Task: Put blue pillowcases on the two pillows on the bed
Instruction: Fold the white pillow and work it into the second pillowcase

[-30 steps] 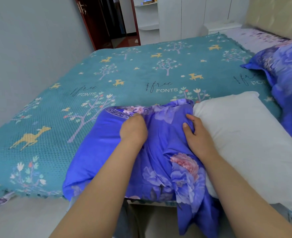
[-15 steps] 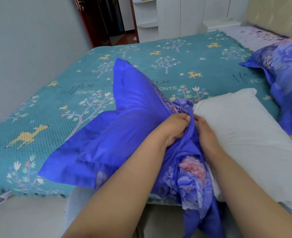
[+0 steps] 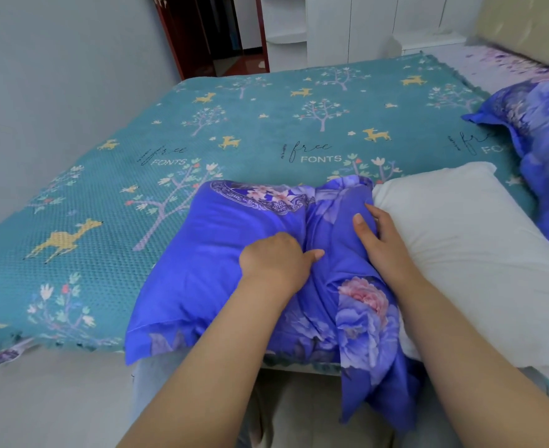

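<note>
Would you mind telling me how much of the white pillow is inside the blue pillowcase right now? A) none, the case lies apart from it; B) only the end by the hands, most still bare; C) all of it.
B: the blue pillowcase is bunched over the left end of the white pillow, whose remainder lies bare.

Pillowcase point(image 3: 221, 253) smooth, sheeny cloth; bedspread point(image 3: 266, 124) matt, waffle-textured.

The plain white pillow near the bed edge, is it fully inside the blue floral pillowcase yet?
No, most of the plain white pillow lies bare, with the blue floral pillowcase bunched at its left end.
</note>
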`<state>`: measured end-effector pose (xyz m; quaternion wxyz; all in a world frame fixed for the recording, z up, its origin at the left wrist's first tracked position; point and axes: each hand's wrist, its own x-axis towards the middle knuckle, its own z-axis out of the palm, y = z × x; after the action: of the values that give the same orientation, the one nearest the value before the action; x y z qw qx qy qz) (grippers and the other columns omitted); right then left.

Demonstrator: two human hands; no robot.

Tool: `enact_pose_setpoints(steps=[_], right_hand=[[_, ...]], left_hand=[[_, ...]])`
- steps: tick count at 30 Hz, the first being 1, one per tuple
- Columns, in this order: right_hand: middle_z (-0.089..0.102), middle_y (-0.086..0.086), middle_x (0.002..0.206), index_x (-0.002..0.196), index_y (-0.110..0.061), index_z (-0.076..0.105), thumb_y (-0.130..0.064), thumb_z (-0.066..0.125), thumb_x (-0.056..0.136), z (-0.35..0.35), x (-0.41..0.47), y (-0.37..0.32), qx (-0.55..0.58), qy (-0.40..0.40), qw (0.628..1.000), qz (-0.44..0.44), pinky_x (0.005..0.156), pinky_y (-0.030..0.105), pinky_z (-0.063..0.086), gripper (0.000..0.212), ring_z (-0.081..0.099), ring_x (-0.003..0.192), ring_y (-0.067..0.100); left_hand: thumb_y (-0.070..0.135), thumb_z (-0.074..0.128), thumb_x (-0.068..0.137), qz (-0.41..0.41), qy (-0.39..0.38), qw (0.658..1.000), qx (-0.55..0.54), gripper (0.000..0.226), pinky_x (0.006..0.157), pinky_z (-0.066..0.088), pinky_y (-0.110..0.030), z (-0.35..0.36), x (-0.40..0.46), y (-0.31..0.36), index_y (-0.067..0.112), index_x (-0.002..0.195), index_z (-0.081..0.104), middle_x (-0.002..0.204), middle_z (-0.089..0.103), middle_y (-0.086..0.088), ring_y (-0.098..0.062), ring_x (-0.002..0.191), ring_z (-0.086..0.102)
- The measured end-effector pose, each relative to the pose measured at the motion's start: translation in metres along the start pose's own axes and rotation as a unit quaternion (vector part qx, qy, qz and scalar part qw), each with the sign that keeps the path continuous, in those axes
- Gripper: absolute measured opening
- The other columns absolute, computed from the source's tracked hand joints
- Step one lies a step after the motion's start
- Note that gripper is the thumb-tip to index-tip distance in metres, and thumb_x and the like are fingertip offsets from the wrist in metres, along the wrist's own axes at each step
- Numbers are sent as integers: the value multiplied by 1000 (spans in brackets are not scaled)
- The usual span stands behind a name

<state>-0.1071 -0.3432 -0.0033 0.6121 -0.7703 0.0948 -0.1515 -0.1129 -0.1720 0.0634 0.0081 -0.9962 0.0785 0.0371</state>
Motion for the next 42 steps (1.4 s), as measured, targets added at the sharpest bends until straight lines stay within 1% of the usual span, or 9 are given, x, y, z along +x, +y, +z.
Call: enact_pose_setpoints(steps=[3,6,11,15,18,23,29,35,42], right_hand=[[40,-4,143,140,-17,37,-37,51,94,0,-2,0,-22,2,1000,0,111,28,30,51,39,129,10],[40,-2,144,141,-16,36,-37,49,95,2,-3,0,-41,-9,999,0,111,30,30,52,40,130,12],[35,4,147,141,-10,34,-34,31,101,4,0,0,12,-7,999,29,96,8,24,47,35,122,4],[33,-1,146,143,-12,30,-35,52,93,-1,-6,2,45,-27,998,32,98,6,27,59,31,126,2],[32,-11,136,145,-16,25,-24,74,79,1,-9,5,-60,-57,997,2,103,19,28,83,33,125,4],[56,10,130,138,-21,40,-5,59,82,-2,-11,8,-184,25,982,-35,92,39,44,61,56,109,31],[61,15,121,138,-20,41,-3,47,89,-1,-20,3,-233,60,970,-44,81,34,41,53,57,104,36],[62,17,116,137,-16,42,-2,42,89,7,-22,-4,-266,115,955,-65,76,36,41,50,58,98,37],[55,6,133,132,-13,50,4,42,88,32,-2,-63,-136,150,963,-176,91,13,32,48,52,118,21]], left_hand=[[50,42,95,7,-8,999,37,43,71,36,-31,3,-10,-10,13,113,54,119,59,-7,-29,110,57],[35,46,96,30,32,985,-169,26,65,34,-30,9,-11,-10,16,79,48,86,60,-6,-30,87,57],[27,54,93,125,-54,838,-528,36,55,28,-28,29,-18,28,11,64,40,58,33,1,-12,54,31],[32,48,95,144,3,947,-286,29,62,34,-34,49,-19,49,13,74,44,77,58,-10,-31,79,56],[27,42,98,138,71,976,-150,21,64,34,-33,53,-22,49,10,102,53,106,62,-12,-32,97,60],[42,36,98,112,55,966,-227,35,71,40,-33,34,-19,21,16,103,59,109,64,-10,-31,101,58],[27,58,82,-63,384,914,-114,41,89,45,-46,29,7,-77,16,121,54,130,51,-12,-35,114,49],[72,29,85,-259,58,936,-230,83,98,37,-46,23,21,-147,2,128,42,132,50,-22,-38,121,49],[59,47,87,-174,324,894,-255,52,68,40,-41,-7,37,-151,9,99,45,100,61,-20,-40,93,57]])
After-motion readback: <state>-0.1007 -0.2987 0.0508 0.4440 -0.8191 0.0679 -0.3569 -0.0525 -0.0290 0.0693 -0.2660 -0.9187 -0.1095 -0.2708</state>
